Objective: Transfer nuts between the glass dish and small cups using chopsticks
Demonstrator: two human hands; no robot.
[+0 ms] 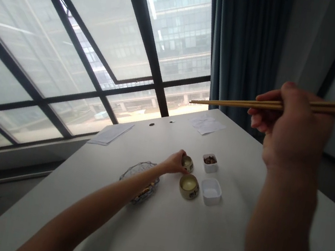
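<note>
My right hand (297, 122) is raised at the right and closed round a pair of wooden chopsticks (236, 103), whose thin tips point left, above the table. My left hand (176, 162) reaches over the table and grips the left rim of a small ceramic cup (187, 163). A larger greenish ceramic bowl (189, 186) stands just nearer to me, with dark marks on its side. To the right are a white square container (211, 191), with nothing visible in it, and a smaller white container (210, 162) that holds dark brown pieces.
A wire basket (142, 165) with brownish things inside stands left of the bowls, partly behind my left forearm. Papers (110, 133) lie at the table's far left edge, and a crumpled sheet (206, 124) at the far end. Windows and a blue curtain (244, 48) rise behind the white table (148, 234).
</note>
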